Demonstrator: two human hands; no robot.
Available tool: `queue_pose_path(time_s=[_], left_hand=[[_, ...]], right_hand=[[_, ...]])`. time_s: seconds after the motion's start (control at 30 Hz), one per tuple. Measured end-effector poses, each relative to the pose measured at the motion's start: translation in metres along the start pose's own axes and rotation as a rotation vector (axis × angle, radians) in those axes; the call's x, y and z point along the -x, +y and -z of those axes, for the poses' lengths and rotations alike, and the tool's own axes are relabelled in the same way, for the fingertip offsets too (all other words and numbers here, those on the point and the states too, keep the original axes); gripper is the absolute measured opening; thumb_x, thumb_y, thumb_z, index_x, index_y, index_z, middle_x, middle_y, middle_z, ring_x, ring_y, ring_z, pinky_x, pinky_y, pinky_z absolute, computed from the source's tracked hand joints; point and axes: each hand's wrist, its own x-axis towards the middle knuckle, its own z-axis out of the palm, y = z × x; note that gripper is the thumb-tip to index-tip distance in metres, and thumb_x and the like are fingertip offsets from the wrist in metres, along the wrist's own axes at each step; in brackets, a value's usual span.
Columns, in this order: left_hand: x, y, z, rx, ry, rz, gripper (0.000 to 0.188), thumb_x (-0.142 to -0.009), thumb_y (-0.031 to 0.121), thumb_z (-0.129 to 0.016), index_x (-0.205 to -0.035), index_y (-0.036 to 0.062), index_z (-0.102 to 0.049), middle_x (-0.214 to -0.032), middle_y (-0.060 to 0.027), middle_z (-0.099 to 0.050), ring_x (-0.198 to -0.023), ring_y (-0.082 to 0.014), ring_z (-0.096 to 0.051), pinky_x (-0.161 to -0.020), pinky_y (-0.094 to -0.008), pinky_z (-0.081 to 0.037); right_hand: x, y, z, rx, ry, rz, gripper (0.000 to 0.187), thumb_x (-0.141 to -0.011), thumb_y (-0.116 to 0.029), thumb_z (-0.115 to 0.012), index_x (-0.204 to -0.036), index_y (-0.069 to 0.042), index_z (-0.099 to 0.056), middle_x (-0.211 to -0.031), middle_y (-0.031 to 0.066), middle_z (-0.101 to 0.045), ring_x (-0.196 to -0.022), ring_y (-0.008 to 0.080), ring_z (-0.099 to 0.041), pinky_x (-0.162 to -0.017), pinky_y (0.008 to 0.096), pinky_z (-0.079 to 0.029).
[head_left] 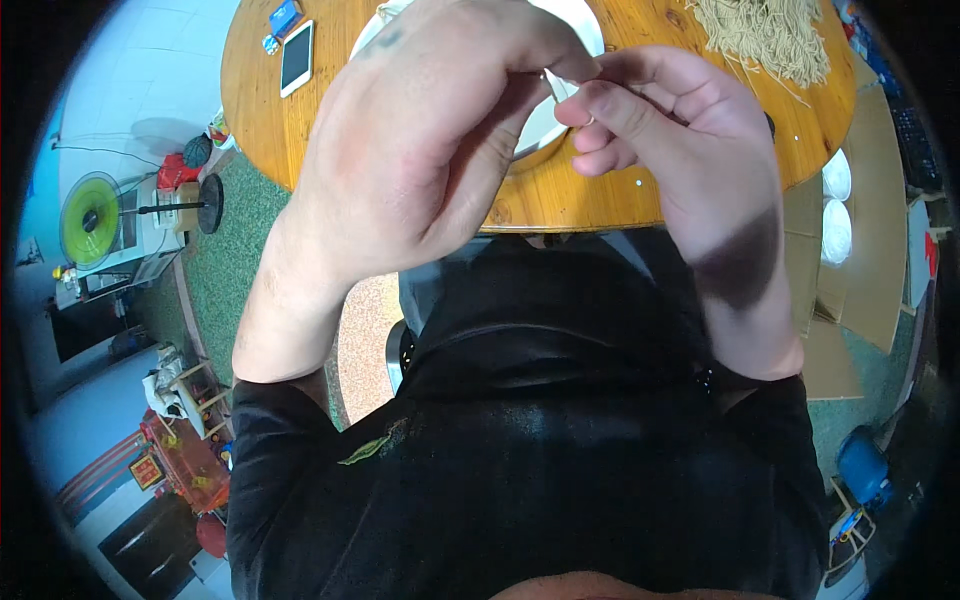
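Observation:
Both my hands are raised close together over the near part of a round wooden table [590, 205]. My left hand [430, 120] is closed, its fingertips mostly hidden behind the back of the hand and the thumb. Between the two hands shows a small white pointed piece [555, 88], thin and light; its exact kind is too small to tell. My right hand [680, 125] pinches at the other side of this piece with thumb and forefinger, the other fingers curled below. Behind my left hand lies a white round plate [585, 20], partly covered by the hands.
A bundle of beige cords [770, 40] lies at the table's far right. On the left are a white phone [297, 60] and a small blue box [285, 16]. A green fan [90, 220] stands left; flattened cardboard [865, 230] lies right.

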Motion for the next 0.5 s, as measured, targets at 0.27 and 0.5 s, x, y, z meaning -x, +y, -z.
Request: queue_pose_path(time_s=[0.27,0.5], left_hand=[[-0.046,0.004,-0.01,0.224,0.094,-0.366,0.03,-0.085,0.0,-0.068,-0.115,0.0048,-0.073,-0.102,-0.0131,-0.074,-0.09,-0.033,-0.074,-0.08,-0.0397,-0.059],[-0.04,-0.007,-0.013,0.197,0.086,-0.207,0.03,-0.085,-0.005,-0.073,-0.114,0.0028,-0.071,-0.1,-0.0154,-0.072,-0.083,-0.0316,-0.073,-0.078,-0.0383,-0.06]], right_hand=[[-0.016,-0.006,0.021,0.102,-0.209,-0.057,0.019,-0.11,-0.012,-0.064,-0.121,0.001,-0.073,-0.102,0.0082,-0.079,-0.087,0.0128,-0.076,-0.084,0.0259,-0.063],[-0.018,-0.017,0.021,0.082,-0.371,-0.1,0.018,-0.107,-0.015,-0.069,-0.117,-0.001,-0.074,-0.102,0.0068,-0.078,-0.09,0.0125,-0.077,-0.084,0.0255,-0.063]])
